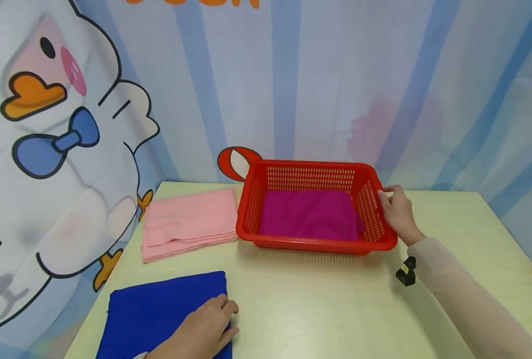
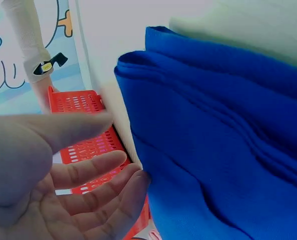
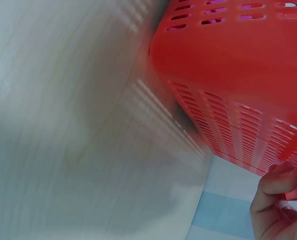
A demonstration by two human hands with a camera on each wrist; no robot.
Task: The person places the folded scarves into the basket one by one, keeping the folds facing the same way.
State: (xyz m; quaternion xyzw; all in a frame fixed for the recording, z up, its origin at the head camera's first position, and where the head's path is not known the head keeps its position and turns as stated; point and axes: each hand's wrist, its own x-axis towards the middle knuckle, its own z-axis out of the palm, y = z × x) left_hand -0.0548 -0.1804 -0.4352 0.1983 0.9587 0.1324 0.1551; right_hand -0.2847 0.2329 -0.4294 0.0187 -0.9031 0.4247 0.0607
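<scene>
- Nearest the head camera, the left hand [image 1: 203,329] lies with fingers straight and relaxed on the near right corner of the folded blue towel [image 1: 158,311]; it rests there without pinching any cloth.
- The blue towel sits flat at the near left of the pale table [image 1: 320,309], well apart from the red basket [image 1: 315,244].
- Judged from its soft stacked folds in the left wrist view [image 2: 213,140], the towel should be light, limp and not slippery; it would likely sag and unfold if lifted by one corner, so the folded edge, with all layers taken together, looks the better place to hold.
- The right hand [image 1: 398,212] grips the right rim of the basket, fingers curled over the edge and the thumb against the outer wall.
- The basket looks stiff, light plastic, easy to slide or steady by its rim.
- A magenta cloth [image 1: 311,214] lies folded inside the basket; a folded pink towel [image 1: 189,222] lies just beside the basket's left wall.
- Hard to make out: the right wrist view is blurred and shows only a thumb tip [image 3: 281,180]; the blue towel's near edge is cut off, and the left palm hides its corner.
</scene>
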